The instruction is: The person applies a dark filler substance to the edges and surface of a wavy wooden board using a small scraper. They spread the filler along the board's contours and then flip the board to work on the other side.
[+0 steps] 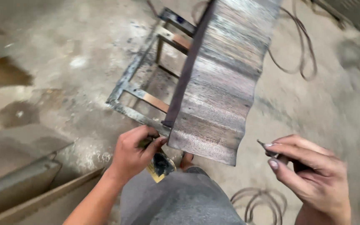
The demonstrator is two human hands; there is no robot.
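A corrugated, weathered metal sheet [221, 79] lies tilted across a welded metal frame [138, 89] on the concrete floor. My left hand [135, 153] grips the near corner of the frame, right beside the sheet's dark edge strip [186, 66]. A yellow and black sandal [160, 166] shows just under that hand, above my grey-clad knee [184, 200]. My right hand [309, 175] is off to the right of the sheet, pinching a small thin metal piece [265, 146] between thumb and fingers; what the piece is cannot be made out.
Cables loop on the floor at the upper right [303, 50] and a wire coil [263, 204] lies near my right wrist. Grey metal sections [21, 179] lie at the lower left. The concrete floor [63, 62] is dusty and stained.
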